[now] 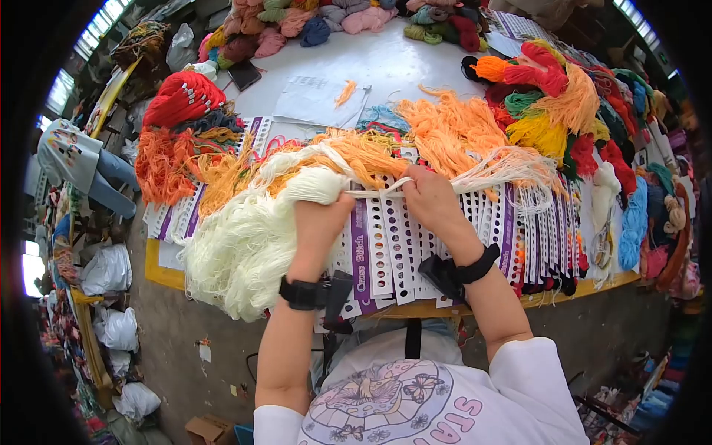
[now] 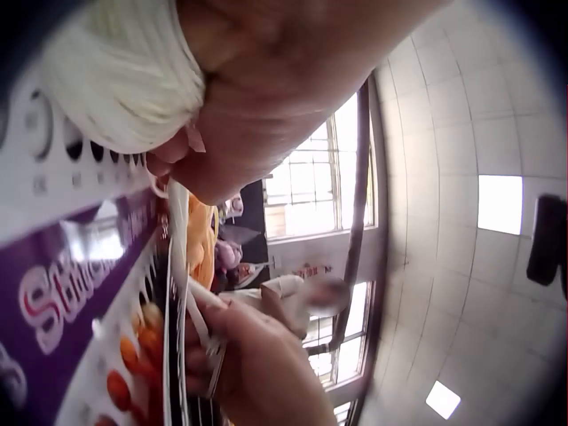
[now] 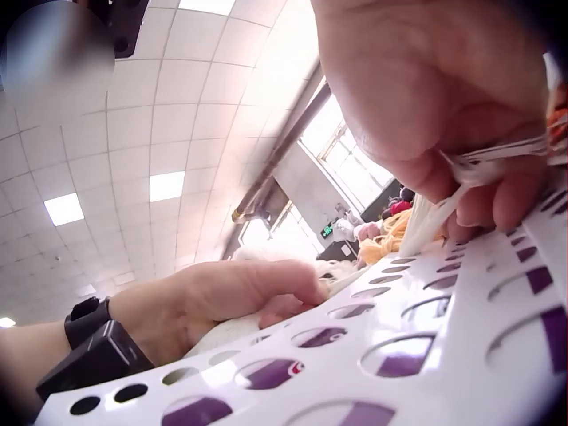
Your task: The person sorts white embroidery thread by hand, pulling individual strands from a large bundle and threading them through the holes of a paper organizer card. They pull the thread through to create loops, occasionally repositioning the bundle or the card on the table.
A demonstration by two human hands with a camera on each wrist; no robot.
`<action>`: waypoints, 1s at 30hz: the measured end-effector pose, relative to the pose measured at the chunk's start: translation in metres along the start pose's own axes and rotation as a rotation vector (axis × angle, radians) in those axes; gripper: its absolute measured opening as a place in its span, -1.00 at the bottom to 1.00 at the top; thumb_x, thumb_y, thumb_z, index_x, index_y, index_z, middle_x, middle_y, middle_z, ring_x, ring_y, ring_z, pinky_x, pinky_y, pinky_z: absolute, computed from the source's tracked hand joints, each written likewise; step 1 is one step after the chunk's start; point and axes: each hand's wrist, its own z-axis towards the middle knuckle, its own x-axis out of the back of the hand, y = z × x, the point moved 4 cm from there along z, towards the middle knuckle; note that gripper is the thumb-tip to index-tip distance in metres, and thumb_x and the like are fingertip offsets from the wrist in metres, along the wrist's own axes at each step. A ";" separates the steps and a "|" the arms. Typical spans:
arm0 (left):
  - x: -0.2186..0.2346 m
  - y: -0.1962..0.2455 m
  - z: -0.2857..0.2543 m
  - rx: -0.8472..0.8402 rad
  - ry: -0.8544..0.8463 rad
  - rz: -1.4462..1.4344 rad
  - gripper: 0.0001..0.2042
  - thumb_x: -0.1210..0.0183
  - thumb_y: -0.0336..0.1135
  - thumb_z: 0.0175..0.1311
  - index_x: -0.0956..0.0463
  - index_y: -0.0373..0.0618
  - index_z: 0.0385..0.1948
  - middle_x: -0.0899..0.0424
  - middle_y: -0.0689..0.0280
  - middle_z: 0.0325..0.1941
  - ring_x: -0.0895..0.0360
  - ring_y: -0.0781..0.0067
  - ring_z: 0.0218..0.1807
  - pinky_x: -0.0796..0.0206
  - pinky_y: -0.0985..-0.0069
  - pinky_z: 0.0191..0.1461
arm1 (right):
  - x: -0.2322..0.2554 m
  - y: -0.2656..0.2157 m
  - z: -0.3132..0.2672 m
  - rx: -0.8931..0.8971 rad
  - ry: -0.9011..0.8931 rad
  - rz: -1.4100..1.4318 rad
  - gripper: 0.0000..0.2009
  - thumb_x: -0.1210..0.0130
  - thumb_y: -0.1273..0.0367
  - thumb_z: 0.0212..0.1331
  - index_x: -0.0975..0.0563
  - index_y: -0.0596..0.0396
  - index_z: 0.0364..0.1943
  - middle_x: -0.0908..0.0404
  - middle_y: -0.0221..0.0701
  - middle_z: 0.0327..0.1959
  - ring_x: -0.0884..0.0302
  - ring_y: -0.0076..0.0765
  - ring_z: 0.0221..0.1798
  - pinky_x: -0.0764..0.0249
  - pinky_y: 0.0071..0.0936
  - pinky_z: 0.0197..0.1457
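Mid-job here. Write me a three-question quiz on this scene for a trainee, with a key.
1. True or false: the right hand pinches pale strands.
2. What colour is the band reading "Cross Stitch" on the punched cards? A) green B) purple C) black
3. Fill in: the cream yarn heap hangs over the near table edge on the person's ____ side.

Key: 1 true; 2 B; 3 left

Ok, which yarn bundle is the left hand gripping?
The cream one draped over the front table edge; its right end is in the left hand. The red one and peach one lie farther back, outside that hand.
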 end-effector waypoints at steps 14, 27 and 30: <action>-0.004 0.019 -0.006 0.517 -0.386 -0.716 -0.85 -0.11 -0.33 0.12 -0.44 -0.18 -0.34 -0.51 0.40 -0.48 -0.30 0.72 -0.63 -0.16 0.72 -0.58 | 0.003 0.008 0.000 -0.095 -0.147 0.370 -0.86 0.12 0.40 -0.05 -0.42 0.21 -0.49 -0.49 -0.16 -0.56 -0.48 -0.09 -0.44 -0.37 -0.30 -0.34; -0.031 0.036 0.001 -0.015 -0.689 -0.094 -0.67 -0.24 -0.25 0.02 -0.46 -0.16 -0.17 -0.54 0.37 -0.37 -0.46 0.55 -0.31 -0.33 0.55 -0.27 | 0.018 -0.015 -0.008 0.292 0.046 0.268 -0.84 0.00 0.53 -0.11 -0.49 0.00 -0.40 -0.47 -0.30 -0.39 -0.48 -0.17 -0.38 -0.41 -0.37 -0.33; -0.037 0.024 0.002 0.373 -0.574 -0.504 -0.76 -0.22 -0.30 0.04 -0.48 -0.20 -0.28 -0.54 0.37 -0.43 -0.40 0.62 -0.50 -0.26 0.64 -0.47 | 0.018 -0.015 -0.007 0.209 0.170 0.339 -0.89 0.01 0.49 -0.05 -0.48 0.05 -0.39 -0.47 -0.28 -0.40 -0.48 -0.17 -0.39 -0.40 -0.36 -0.34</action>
